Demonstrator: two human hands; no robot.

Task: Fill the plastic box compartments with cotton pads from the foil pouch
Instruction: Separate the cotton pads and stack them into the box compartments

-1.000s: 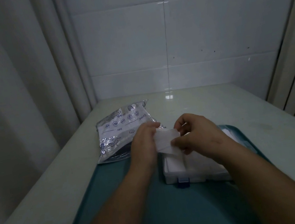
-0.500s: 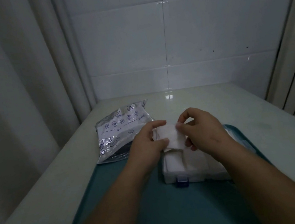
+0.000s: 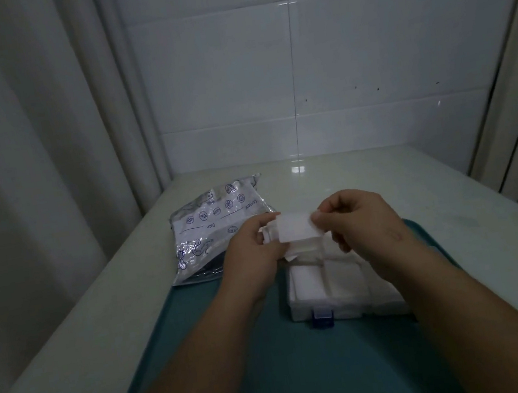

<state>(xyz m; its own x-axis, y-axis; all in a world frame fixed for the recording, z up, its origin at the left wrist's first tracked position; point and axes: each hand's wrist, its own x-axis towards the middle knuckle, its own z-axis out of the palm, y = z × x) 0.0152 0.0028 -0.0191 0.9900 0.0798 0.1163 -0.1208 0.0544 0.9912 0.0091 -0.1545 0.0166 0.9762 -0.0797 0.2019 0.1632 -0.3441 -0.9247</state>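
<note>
Here, a single cotton pad [image 3: 295, 229] is being held just above the far end of the plastic box [image 3: 331, 292], which is lying on the teal tray [image 3: 206, 353] with its blue latch [image 3: 323, 319] turned toward the person. The pad's right edge is being pinched between thumb and forefinger of the right hand [image 3: 359, 219], the other fingers being kept curled in. Its left edge is being gripped by the curled fingers of the left hand [image 3: 253, 257], where what look like spare pads [image 3: 267, 232] are also being bunched. The foil pouch [image 3: 219, 228] is lying on the table [image 3: 451, 202], just beyond the tray's far left corner.

One pad is, by the look of it, being peeled off the bunch. A slow, flat, sideways pull is being called for, so that the soft sheet is not being stretched or torn and no second pad is being dragged along. The near compartments seem to be filled with white; the far ones are being hidden by the hands, so which one is wanting cannot be told. The pad is best being lowered flat and square between the dividers, with no corner being left standing proud.
</note>
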